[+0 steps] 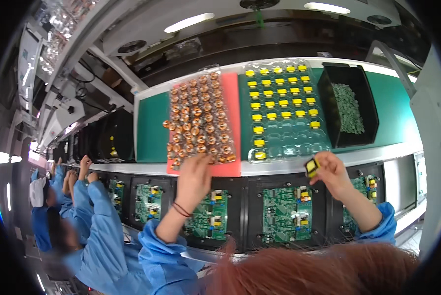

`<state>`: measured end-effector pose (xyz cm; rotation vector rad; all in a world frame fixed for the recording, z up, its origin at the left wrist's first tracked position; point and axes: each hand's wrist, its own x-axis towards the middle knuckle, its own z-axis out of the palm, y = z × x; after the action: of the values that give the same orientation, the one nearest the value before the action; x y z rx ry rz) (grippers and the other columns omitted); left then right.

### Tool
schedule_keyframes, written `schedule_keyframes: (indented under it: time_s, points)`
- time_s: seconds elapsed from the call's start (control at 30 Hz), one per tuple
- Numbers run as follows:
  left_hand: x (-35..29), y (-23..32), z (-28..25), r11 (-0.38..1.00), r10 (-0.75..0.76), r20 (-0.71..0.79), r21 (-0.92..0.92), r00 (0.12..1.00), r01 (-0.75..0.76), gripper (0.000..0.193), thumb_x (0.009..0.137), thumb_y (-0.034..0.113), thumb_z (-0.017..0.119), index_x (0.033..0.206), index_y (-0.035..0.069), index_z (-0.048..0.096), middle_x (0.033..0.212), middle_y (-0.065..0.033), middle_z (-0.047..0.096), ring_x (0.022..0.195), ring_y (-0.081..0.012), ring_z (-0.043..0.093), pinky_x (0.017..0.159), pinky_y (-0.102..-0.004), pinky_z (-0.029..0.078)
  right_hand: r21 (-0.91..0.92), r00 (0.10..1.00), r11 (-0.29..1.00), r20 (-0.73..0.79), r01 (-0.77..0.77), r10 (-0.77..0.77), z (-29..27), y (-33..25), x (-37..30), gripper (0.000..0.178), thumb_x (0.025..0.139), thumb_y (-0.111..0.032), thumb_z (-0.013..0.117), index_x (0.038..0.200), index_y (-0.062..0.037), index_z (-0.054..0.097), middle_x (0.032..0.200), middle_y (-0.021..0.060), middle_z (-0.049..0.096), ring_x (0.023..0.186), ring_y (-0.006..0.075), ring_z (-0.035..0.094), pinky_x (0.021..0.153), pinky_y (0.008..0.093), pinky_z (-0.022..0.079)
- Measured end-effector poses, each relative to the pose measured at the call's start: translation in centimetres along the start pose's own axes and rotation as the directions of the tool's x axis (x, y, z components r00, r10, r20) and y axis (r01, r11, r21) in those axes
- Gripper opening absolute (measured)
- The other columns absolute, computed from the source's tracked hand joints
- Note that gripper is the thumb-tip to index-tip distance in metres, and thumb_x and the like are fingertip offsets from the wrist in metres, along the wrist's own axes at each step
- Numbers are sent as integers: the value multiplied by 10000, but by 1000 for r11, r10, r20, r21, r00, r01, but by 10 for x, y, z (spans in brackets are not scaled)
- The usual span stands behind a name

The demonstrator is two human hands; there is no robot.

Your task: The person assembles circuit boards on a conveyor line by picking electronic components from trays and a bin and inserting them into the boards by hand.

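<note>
My right hand (pixel 332 173) holds a small yellow-and-black transformer (pixel 312 166) pinched in its fingers, just above a green circuit board (pixel 288 214) on the black conveyor fixture. My left hand (pixel 193 178) reaches up to the lower edge of a clear tray of copper-wound coils (pixel 199 118) lying on a pink pad (pixel 230 167); whether its fingers hold a coil is hidden. A clear blister tray of yellow transformers (pixel 282 105) sits to the right of the coils, on a green mat.
A black bin of small green parts (pixel 351 105) stands at the right of the green mat. More green boards (pixel 208 216) ride the black fixtures along the line. Other workers in blue coats (pixel 83 216) work to my left.
</note>
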<state>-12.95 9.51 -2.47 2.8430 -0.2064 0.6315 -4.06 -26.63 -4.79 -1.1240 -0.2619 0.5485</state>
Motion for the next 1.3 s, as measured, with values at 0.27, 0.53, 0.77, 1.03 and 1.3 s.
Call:
schedule_keyframes:
  time_s: [0.27, 0.53, 0.77, 1.03, 1.3]
  points:
    - [9, -29, -3, 993, 115, 82, -33, 990, -113, 290, 797, 37, 621, 1086, 33, 615, 1055, -93, 605, 995, -278, 540, 854, -388, 454, -870, 969, 448, 245, 207, 27, -3, 29, -69, 365, 799, -93, 689, 1143, -41, 578, 937, 102, 557, 712, 222, 623, 641, 315, 546]
    - [-1, 10, -9, 995, -41, -35, -98, 999, 38, 273, 857, 10, 581, 1130, 16, 573, 999, -144, 604, 903, -292, 597, 780, -366, 478, -910, 944, 250, 323, 331, -70, -5, 46, -80, 308, 819, -95, 652, 1108, -25, 571, 1074, 123, 513, 806, 278, 624, 657, 353, 546]
    - [-7, 107, 15, 775, 2, 267, -610, 964, 167, 214, 821, 13, 638, 1032, 31, 606, 920, -106, 656, 832, -192, 650, 709, -287, 526, -911, 931, 192, 354, 366, -92, -12, 30, -80, 303, 801, -96, 670, 1083, -29, 584, 1045, 133, 535, 914, 303, 600, 755, 367, 526]
    - [-43, 210, 67, 678, 475, 244, -714, 846, -175, 237, 789, 46, 658, 1013, 46, 580, 875, -95, 584, 773, -252, 622, 655, -319, 530, -990, 788, 29, 89, 135, -609, -82, -34, 15, 185, 796, -19, 598, 979, 0, 594, 962, 158, 567, 923, 339, 572, 789, 396, 489]
    - [-47, 228, 89, 754, 429, 308, -640, 849, -149, 179, 788, 52, 646, 944, 11, 568, 903, -115, 579, 779, -280, 624, 676, -350, 527, -915, 880, -193, -255, -354, -402, -115, -22, 81, 221, 774, -133, 632, 966, -29, 599, 1016, 130, 582, 997, 304, 573, 830, 399, 512]
